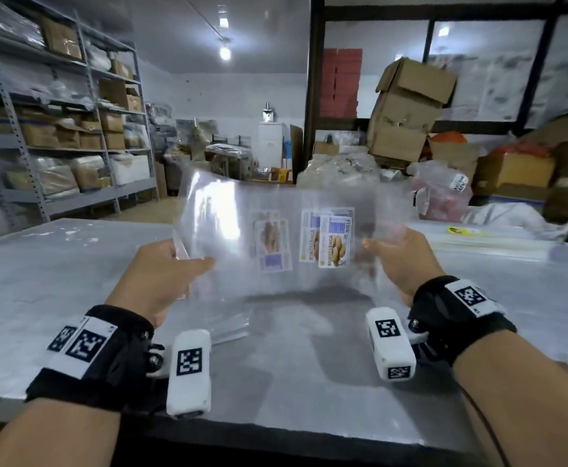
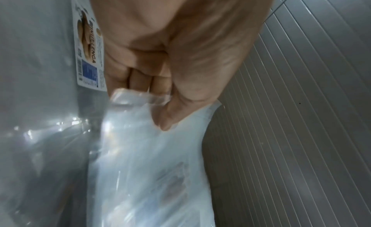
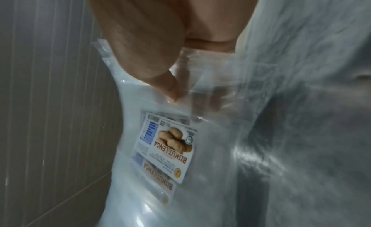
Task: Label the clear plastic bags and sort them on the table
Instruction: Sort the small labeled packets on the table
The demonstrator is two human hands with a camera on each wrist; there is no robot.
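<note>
Clear plastic bags (image 1: 276, 237), several held together as one sheaf, hang upright above the grey table (image 1: 40, 281), lifted off it and stretched between both hands. At the sheaf's left edge the left hand (image 1: 161, 274) pinches the plastic, thumb laid along the near face and fingers (image 2: 140, 78) curled behind it; the left wrist view shows the film bunched under the thumb tip. Right of that hand, near the middle, a printed label (image 1: 272, 246) with a biscuit picture shows faintly through the layers, and just beside it a sharper pair of overlapping labels (image 1: 328, 239) reads "BISKUT LENGA". At the right edge the right hand (image 1: 400, 261) grips the sheaf the same way, thumb (image 3: 160, 78) pressed on the near face and fingers blurred behind the film. Below the sheaf more clear plastic (image 1: 232, 326) lies flat on the table. Far right on the table sits a stack of flat plastic packs (image 1: 498, 244).
</note>
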